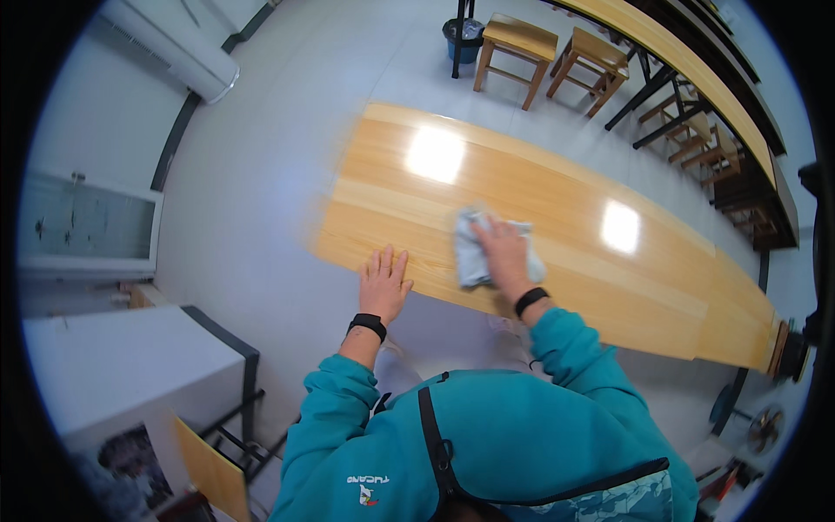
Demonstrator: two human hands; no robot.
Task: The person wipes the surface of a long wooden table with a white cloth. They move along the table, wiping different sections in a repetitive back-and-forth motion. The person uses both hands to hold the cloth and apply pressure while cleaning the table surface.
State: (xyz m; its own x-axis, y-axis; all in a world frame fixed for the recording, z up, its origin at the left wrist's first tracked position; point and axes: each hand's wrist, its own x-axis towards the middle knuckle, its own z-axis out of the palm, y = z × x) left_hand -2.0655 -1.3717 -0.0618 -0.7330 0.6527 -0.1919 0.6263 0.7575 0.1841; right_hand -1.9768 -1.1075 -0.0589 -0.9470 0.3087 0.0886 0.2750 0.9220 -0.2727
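A long, glossy wooden table stretches in front of me, with two bright light reflections on its top. My right hand presses a pale cloth against the surface, fingers spread over it; the cloth and hand are slightly blurred. Close to the near left edge, my left hand rests flat on the wood with its fingers apart and nothing in it. Both wrists wear black bands.
Wooden stools stand beyond the table beside another long table. A bin with a liner sits there. At lower left are a white-topped counter and a wooden chair. A fan stands at lower right.
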